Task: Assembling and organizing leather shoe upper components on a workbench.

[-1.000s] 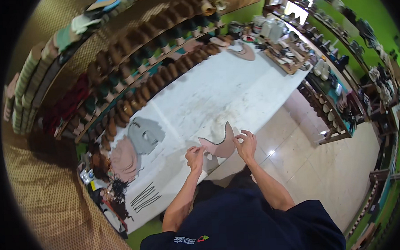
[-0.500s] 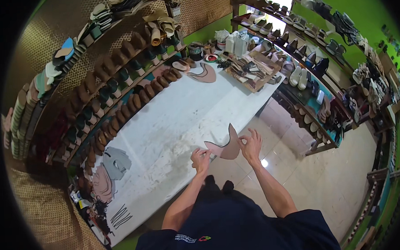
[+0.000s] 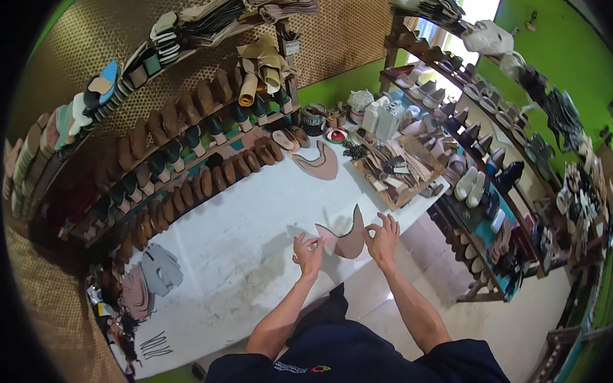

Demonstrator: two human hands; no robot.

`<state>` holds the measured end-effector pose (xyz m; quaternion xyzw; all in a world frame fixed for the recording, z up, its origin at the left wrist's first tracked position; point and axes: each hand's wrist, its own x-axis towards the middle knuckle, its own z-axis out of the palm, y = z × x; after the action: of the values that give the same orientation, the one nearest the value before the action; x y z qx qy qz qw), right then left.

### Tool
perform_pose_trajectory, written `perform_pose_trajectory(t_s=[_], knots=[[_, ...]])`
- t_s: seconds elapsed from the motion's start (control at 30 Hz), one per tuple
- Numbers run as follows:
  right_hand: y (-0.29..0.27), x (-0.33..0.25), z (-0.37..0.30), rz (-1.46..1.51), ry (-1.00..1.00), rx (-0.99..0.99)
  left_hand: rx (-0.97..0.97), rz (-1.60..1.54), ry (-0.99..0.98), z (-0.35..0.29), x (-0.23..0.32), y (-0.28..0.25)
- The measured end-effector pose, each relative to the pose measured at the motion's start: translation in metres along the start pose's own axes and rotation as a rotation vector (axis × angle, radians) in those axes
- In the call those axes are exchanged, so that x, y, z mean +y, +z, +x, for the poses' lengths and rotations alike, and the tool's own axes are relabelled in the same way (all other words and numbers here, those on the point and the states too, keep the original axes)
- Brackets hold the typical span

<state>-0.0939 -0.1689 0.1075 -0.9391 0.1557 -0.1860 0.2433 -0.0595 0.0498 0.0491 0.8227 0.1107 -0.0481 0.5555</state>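
Observation:
A curved, pinkish-brown shoe upper piece [image 3: 350, 244] with a dark edge along its inner curve is held up over the near right part of the white table [image 3: 233, 236]. My left hand [image 3: 309, 254] pinches its left end between thumb and fingertips. On the other side, my right hand [image 3: 382, 239] grips the right side with thumb and index finger, its other fingers raised. A similar curved upper piece [image 3: 322, 168] lies flat farther back on the table.
A wooden tray [image 3: 398, 170] of tools and scraps sits at the table's right end, near a dark can [image 3: 313, 119] and white bottles [image 3: 383, 117]. Brown shoe lasts [image 3: 203, 179] line the left edge. Grey cut pieces [image 3: 161, 270] lie at left. A shoe rack [image 3: 478, 126] stands right.
The view has shifted, and I have come closer to the table. The upper piece, still between both hands, has passed from the table's near edge to over its surface.

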Motion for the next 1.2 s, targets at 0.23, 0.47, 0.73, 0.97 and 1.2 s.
perform_pose_trajectory(t_s=[0.23, 0.47, 0.73, 0.97, 1.2], knots=[[0.023, 0.020, 0.090, -0.001, -0.086, -0.043, 0.071, -0.032, -0.047, 0.063, 0.030, 0.033], [0.056, 0.028, 0.168, 0.013, -0.205, -0.053, 0.158, 0.050, -0.137, 0.113, 0.062, 0.055], [0.102, 0.036, 0.253, 0.044, -0.320, -0.145, 0.252, 0.068, -0.230, 0.182, 0.078, 0.070], [0.137, 0.039, 0.297, 0.060, -0.317, -0.249, 0.305, 0.109, -0.268, 0.238, 0.091, 0.080], [0.168, 0.046, 0.317, 0.013, -0.340, -0.250, 0.346, 0.215, -0.308, 0.281, 0.078, 0.096]])
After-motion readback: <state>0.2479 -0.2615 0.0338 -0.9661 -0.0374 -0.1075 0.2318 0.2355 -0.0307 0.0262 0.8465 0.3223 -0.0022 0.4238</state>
